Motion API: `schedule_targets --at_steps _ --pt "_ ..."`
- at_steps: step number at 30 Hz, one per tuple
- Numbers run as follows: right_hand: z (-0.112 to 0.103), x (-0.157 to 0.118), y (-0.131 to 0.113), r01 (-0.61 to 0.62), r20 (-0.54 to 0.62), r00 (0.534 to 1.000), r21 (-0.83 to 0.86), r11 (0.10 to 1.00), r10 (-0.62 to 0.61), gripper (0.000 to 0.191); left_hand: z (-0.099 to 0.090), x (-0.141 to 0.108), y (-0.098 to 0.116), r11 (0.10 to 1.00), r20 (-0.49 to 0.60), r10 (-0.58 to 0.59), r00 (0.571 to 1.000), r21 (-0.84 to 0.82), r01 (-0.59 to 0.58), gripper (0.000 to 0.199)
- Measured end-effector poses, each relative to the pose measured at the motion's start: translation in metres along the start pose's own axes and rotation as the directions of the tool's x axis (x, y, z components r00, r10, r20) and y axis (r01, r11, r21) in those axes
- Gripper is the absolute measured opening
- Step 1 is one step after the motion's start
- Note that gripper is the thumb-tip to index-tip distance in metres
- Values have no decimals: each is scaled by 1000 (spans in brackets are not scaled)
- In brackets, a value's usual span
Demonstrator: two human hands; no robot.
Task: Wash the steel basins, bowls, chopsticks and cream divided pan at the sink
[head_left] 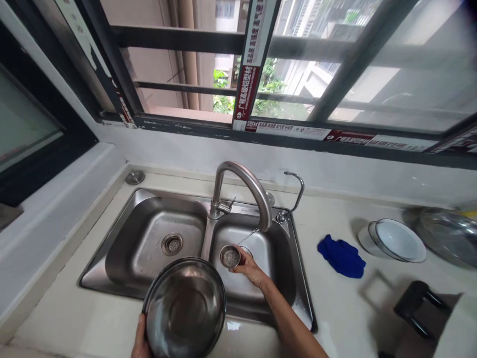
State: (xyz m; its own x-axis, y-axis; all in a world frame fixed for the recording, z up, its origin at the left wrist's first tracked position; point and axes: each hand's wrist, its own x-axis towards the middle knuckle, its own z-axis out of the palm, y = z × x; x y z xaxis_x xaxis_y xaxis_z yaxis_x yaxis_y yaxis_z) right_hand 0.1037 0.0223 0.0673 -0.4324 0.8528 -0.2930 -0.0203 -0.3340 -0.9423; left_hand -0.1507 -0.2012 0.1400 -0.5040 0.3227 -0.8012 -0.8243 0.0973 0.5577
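Observation:
My left hand (140, 340) grips the left rim of a round stainless steel bowl (185, 311), tilted toward me at the front edge of the sink. Most of the fingers are hidden under it. Over the right basin (261, 283), my right hand (250, 267) pinches a small metal sink strainer (230, 256) with a perforated bottom. A thin stream of water runs from the curved faucet (244, 174) down beside the strainer. The right drain is partly hidden behind my fingers.
The left basin (149, 228) has its own drain strainer (172, 244). To the right on the counter lie a blue cloth (342, 256), white enamel bowls (400, 240), a glass lid (449, 233) and a black-handled object (419, 306). A slim second tap (298, 191) stands at the sink corner.

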Motion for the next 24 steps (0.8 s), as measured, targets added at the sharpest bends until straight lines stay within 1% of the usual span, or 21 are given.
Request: schedule_targets --at_steps 3,5,6,7,8,9,11,12,13,14,15,17,18,19,21,24 --pt "-10 1 -7 15 -42 999 -107 994 -19 68 5 -5 2 994 -119 -99 988 -51 93 41" --pt "-25 2 -18 8 -84 996 -164 986 -22 68 8 -7 2 992 -128 -117 985 -52 111 41" --pt "-35 2 -25 14 -87 996 -197 980 -32 68 8 -8 2 994 -120 -110 987 -39 106 41" --pt "-45 2 -32 24 -77 996 -254 967 -45 67 7 -7 1 995 -108 -97 989 -28 94 41" --pt "-57 2 -40 28 -58 997 -348 937 -52 64 7 -7 1 997 -95 -81 992 -24 79 41" --pt "-67 2 -46 23 -41 998 -474 880 -48 59 6 -6 0 997 -83 -69 994 -26 67 41" --pt "-87 0 -56 -19 -47 999 -705 709 -20 52 5 -5 -1 998 -81 -51 995 -31 48 40" --pt "-94 -2 -58 -46 -66 998 -776 630 -9 52 6 -6 -1 998 -89 -46 995 -36 43 40" --pt "-99 -4 -58 -67 -89 996 -807 586 -8 55 7 -7 -1 998 -98 -44 994 -42 40 39" --pt "-102 -7 -57 -77 -107 994 -801 593 -16 60 9 -8 0 998 -106 -46 993 -50 41 38" --pt "-103 -9 -54 -74 -116 993 -763 642 -24 65 11 -9 0 997 -111 -56 992 -62 49 37" --pt "-99 -13 -47 -40 -111 993 -621 782 -37 73 15 -13 2 993 -107 -85 991 -87 76 35" --pt "-94 -14 -43 -13 -101 994 -525 851 -47 74 16 -15 3 992 -103 -93 990 -94 84 35" --pt "-88 -14 -39 16 -89 994 -437 900 -61 73 17 -16 3 992 -102 -93 990 -94 84 35" --pt "-72 -11 -30 76 -82 991 -334 940 -110 71 18 -17 4 995 -101 -76 992 -79 68 35" --pt "-45 -4 -15 143 -114 976 -294 945 -183 73 16 -18 4 995 -86 -81 993 -59 76 36"
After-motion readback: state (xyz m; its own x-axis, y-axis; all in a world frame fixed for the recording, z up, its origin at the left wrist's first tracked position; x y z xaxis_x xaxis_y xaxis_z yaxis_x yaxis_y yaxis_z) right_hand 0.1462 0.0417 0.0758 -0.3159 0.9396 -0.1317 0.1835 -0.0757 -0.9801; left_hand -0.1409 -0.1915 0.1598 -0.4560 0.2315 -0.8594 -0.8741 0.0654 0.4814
